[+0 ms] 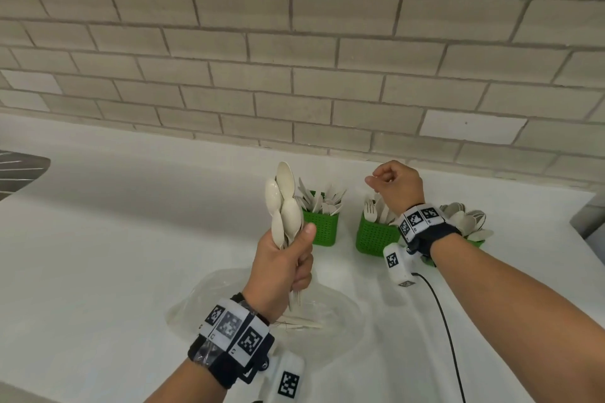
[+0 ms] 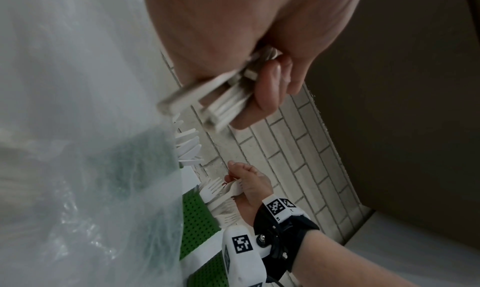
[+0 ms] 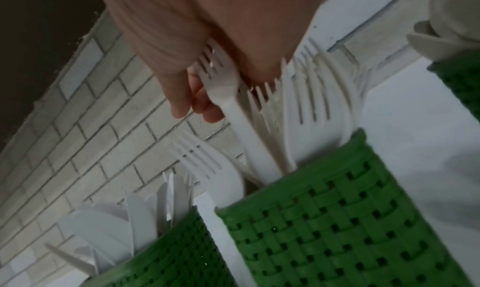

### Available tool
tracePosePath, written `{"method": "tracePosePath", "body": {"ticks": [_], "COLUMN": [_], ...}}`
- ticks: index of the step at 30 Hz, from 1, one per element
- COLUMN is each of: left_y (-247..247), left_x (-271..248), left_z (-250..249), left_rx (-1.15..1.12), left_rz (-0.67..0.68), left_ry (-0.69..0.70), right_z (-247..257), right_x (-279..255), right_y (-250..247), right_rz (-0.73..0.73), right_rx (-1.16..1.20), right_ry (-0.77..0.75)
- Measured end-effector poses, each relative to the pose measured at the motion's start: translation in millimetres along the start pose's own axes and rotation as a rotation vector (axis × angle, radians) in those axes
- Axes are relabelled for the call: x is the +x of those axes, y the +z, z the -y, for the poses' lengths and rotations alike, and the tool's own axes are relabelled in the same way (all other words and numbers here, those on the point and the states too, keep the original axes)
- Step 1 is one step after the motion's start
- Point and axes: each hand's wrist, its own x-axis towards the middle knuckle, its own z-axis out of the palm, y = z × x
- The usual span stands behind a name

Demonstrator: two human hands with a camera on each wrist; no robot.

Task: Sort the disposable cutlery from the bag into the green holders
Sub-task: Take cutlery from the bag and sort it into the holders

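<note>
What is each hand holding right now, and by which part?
The left hand grips a bundle of spoons by the handles, bowls up. The right hand hovers over the fork holder, fingers curled; whether it holds a fork cannot be told.

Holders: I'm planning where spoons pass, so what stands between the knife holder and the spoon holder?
In the head view, the fork holder stands between the knife holder and the spoon holder, with the right hand above it.
</note>
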Motion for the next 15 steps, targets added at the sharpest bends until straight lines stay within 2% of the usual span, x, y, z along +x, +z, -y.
{"method": "tracePosePath", "body": {"ticks": [3, 6, 7, 8, 11, 12, 13, 15], "left_y": [1.5, 3.8, 4.7, 5.5, 7.5, 7.4, 7.7, 11.2], "left_x": [-2.2, -6.8, -8.3, -9.8, -13.7, -14.3, -14.9, -17.6], "left_z": [-0.6, -1.3, -1.5, -2.2, -4.1, -3.8, -3.2, -1.1], "left_rx": [-0.066, -0.199, -0.210, -0.200, -0.151, -0.144, -0.144, -0.152], "left_rz": [0.033, 0.087, 0.110, 0.137, 0.229, 0.253, 0.276, 0.315], "left_ry": [-0.051, -0.126, -0.130, -0.125, -0.111, -0.103, -0.094, -0.080], "right_z": [-1.4, -5.6, -5.9, -4.7, 26.1, 43.4, 58.3, 85.5], "right_x": [-3.4, -10.6, -13.2, -16.2, -45.0, -61.8, -79.8, -120.3], "right_y": [-4.5, -7.7, -8.8, -10.2, -24.5, -31.2, -38.1, -49.1], "right_rz": [0.046, 0.300, 0.327, 0.298, 0.013, -0.002, 0.056, 0.301], "right_rx": [-0.137, -0.440, -0.502, -0.481, -0.152, -0.054, 0.018, 0.130], "right_ry": [-0.085, -0.211, -0.247, -0.267, -0.230, -0.209, -0.195, -0.165]}}
